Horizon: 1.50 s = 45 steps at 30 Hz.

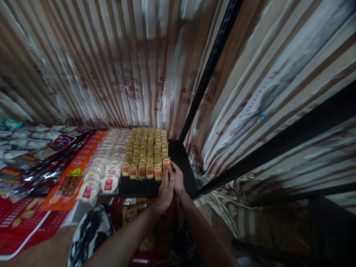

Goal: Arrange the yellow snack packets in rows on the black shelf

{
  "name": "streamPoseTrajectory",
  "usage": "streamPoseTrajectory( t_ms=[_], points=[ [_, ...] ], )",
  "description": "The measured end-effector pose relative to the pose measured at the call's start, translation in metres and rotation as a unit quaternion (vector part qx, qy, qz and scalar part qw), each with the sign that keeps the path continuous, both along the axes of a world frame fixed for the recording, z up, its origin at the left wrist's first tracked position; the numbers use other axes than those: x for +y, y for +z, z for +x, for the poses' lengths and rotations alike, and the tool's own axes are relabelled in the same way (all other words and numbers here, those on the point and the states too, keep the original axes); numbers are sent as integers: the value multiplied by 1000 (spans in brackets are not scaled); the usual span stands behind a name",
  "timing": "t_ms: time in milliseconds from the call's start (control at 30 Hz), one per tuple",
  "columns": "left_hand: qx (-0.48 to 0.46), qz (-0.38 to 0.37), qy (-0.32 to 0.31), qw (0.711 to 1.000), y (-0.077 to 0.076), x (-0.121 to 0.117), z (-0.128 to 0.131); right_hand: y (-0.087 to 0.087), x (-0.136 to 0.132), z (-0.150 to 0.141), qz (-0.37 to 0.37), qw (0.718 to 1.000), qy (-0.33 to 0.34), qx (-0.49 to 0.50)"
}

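Both hands meet at the near right corner of a block of small yellow packaged snacks set in rows on a black shelf. One yellow snack packet with a red-orange label is between my fingertips. My left hand is closed at its lower edge, fingers pressed together. Around its right side, my right hand has its fingers curled. The hands touch each other, and part of the grip is hidden. Directly below my forearms, a red basket contains more yellow packets.
Left of the yellow rows lie round white packaged cakes, an orange snack pack and dark shiny packs. A red basket with a white handle stands lower left. Black posts and striped plastic sheeting enclose the shelf.
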<state>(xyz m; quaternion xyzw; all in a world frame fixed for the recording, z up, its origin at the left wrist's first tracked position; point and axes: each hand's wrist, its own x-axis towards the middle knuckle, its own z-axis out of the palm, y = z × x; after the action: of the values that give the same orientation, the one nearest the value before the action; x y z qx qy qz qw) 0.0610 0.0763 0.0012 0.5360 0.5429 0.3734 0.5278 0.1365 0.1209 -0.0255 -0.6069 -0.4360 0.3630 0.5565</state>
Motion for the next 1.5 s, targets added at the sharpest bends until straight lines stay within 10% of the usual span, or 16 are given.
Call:
streamPoseTrajectory(
  t_ms=[667,1067,1300,1500],
  points=[
    [-11,6,-1,1000,1,-4,-2,-11,-11,6,2,994,-31,-106],
    [33,96,-32,994,-10,-92,-46,-6,-100,-35,29,991,-79,-107],
    [106,51,-45,992,-57,-128,-90,-49,-144,-69,-119,981,34,-148],
    [275,-98,-3,956,-101,-109,-128,-79,-141,-97,-245,932,171,-205]
  ],
)
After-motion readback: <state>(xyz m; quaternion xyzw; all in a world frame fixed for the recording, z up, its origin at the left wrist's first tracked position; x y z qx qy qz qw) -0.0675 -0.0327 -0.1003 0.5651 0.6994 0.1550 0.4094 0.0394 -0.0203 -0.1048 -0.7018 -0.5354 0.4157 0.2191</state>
